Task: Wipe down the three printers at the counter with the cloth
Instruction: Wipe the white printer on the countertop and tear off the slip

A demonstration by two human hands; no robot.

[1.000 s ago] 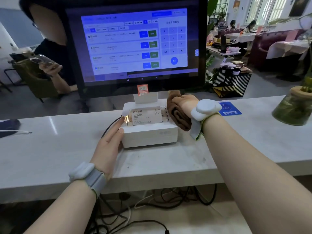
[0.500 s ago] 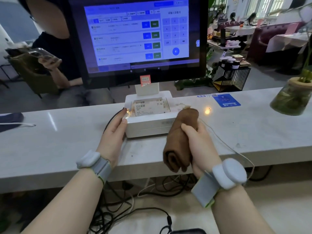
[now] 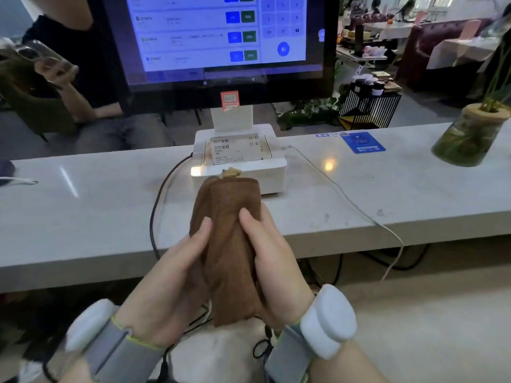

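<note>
A small white receipt printer sits on the pale counter under a large touchscreen, with a printed slip lying on its top. In front of the counter's near edge I hold a folded brown cloth upright between both hands. My left hand grips its left side, thumb laid across the front. My right hand grips its right side, thumb also on the front. The cloth's top hides the printer's front left part. Only this one printer is in view.
The touchscreen stands just behind the printer. A black cable and a thin white cable trail off the counter. A glass vase with plants stands far right, a blue sticker beside it. A seated person is behind the counter.
My left hand has left the printer's side and joined my right hand on the cloth. The cloth has come back off the printer toward me, held in front of the counter edge.
</note>
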